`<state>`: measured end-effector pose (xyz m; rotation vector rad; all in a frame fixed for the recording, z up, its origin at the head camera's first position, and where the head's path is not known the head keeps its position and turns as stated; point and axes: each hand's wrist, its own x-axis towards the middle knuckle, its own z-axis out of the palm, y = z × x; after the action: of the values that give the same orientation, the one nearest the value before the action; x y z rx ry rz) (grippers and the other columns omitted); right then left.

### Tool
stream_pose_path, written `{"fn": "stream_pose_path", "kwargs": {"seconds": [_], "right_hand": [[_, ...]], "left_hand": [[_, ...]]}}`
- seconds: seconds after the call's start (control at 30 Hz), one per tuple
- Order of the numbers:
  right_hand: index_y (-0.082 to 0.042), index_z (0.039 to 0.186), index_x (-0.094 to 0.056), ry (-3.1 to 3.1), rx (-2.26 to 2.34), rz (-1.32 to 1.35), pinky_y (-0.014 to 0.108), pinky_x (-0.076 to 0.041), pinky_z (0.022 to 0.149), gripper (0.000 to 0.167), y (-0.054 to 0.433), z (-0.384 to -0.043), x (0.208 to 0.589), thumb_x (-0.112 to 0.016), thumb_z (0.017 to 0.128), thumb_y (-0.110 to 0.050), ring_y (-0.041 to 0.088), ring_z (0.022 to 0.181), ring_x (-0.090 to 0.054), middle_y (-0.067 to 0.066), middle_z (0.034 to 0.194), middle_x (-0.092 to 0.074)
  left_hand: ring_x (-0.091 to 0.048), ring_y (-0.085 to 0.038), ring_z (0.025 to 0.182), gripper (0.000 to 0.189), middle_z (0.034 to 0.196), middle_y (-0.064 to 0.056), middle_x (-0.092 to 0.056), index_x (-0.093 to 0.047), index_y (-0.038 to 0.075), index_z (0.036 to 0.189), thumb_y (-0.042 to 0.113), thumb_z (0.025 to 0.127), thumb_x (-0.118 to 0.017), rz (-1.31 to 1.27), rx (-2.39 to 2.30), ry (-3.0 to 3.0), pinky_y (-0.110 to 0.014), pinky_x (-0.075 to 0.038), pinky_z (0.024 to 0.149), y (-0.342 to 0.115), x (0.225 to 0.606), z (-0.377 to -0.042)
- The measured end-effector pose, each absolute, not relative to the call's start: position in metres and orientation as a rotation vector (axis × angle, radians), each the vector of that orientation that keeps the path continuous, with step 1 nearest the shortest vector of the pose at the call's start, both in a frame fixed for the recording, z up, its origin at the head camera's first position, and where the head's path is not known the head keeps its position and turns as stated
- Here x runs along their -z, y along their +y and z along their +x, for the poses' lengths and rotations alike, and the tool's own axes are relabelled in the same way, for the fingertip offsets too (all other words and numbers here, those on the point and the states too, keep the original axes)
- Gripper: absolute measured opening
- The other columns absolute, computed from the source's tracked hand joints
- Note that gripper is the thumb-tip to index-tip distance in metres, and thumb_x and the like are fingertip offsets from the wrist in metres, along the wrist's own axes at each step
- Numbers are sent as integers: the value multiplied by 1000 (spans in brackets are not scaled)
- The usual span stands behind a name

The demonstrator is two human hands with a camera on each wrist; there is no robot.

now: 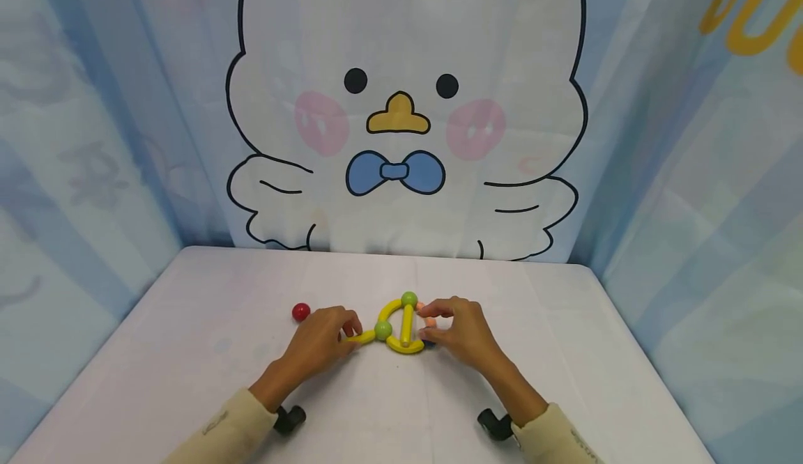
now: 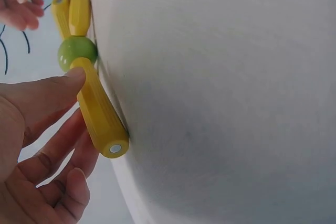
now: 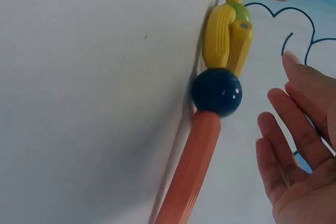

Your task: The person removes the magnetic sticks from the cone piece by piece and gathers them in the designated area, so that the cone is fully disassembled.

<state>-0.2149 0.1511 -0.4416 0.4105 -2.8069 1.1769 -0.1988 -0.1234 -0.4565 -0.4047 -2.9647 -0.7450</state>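
A toy figure of magnetic building rods and balls lies on the table. My left hand (image 1: 323,338) pinches a yellow magnetic rod (image 2: 101,114) between thumb and fingers; one end meets a green ball (image 2: 77,53) and the free end shows a silver disc. Curved yellow rods (image 1: 390,307) and a straight yellow rod (image 1: 407,323) form the middle, with a second green ball (image 1: 409,299) on top. On the right side are a dark blue ball (image 3: 216,92) and an orange rod (image 3: 191,169). My right hand (image 3: 304,129) is beside them with fingers spread, holding nothing.
A red ball (image 1: 301,312) sits on the white table (image 1: 219,352), just beyond my left hand. Behind the table hangs a cloth backdrop (image 1: 401,220) with a cartoon bird, and curtains flank both sides. Dark wrist cameras (image 1: 290,420) sit below each hand.
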Motion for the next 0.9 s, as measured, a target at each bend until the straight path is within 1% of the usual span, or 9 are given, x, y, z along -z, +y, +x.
{"fn": "stream_pose_path", "kwargs": {"seconds": [0.1,0.17,0.3,0.37,0.5,0.6,0.7,0.83,0.9], "right_hand": [[-23,108,-84,-2804,-1198,477,52,-55,106,30,138,-215,443,-94,81,-18,23,117,-69,-7,113,-80],[-20,110,-84,-2804,-1209,536,53,-54,106,29,131,-216,443,-93,82,-19,24,117,-69,-4,111,-80],[-15,112,-83,-2817,-1238,634,53,-53,104,29,117,-220,444,-91,84,-17,24,109,-69,3,108,-80],[-14,111,-83,-2838,-1234,656,50,-55,102,28,110,-221,444,-91,85,-16,23,105,-70,4,108,-80],[-13,108,-83,-2870,-1163,698,41,-59,94,25,99,-225,447,-91,84,-13,21,102,-73,2,106,-80],[-11,106,-83,-2868,-1139,742,38,-61,91,22,92,-227,451,-90,85,-10,20,101,-75,1,105,-80],[-9,103,-83,-2851,-1119,765,39,-62,90,20,88,-228,455,-90,84,-7,19,99,-76,1,103,-81],[-10,101,-84,-2838,-1076,752,39,-62,91,18,85,-228,457,-90,84,-7,17,97,-76,-1,100,-81],[-10,101,-84,-2839,-1071,747,40,-61,92,18,84,-228,456,-90,84,-7,16,97,-76,-1,100,-81]], "left_hand": [[-56,-9,76,18,82,9,-67,-77,22,92,18,83,-92,-414,754,-2966,-25,-52,73,-124,458,-199],[-56,-9,76,19,82,9,-67,-77,22,93,17,83,-92,-422,767,-2977,-26,-52,74,-124,459,-199],[-56,-10,75,20,82,9,-67,-77,22,96,18,83,-92,-434,799,-3010,-26,-53,74,-125,459,-199],[-56,-10,75,21,82,9,-67,-78,21,97,18,83,-93,-445,799,-3015,-27,-53,74,-125,459,-199],[-57,-9,76,23,83,9,-68,-79,21,99,20,81,-94,-471,787,-3010,-28,-53,76,-126,460,-199],[-57,-9,77,24,83,9,-69,-79,20,99,20,80,-94,-491,786,-3007,-29,-53,76,-126,462,-199],[-58,-9,78,24,83,9,-70,-80,18,100,19,81,-94,-508,785,-3008,-30,-53,77,-126,463,-199],[-59,-10,80,23,85,8,-72,-80,17,101,17,82,-93,-510,774,-3010,-32,-55,81,-126,463,-199],[-59,-10,81,22,86,9,-72,-81,19,100,15,82,-92,-493,771,-3002,-33,-55,82,-127,464,-199]]}}
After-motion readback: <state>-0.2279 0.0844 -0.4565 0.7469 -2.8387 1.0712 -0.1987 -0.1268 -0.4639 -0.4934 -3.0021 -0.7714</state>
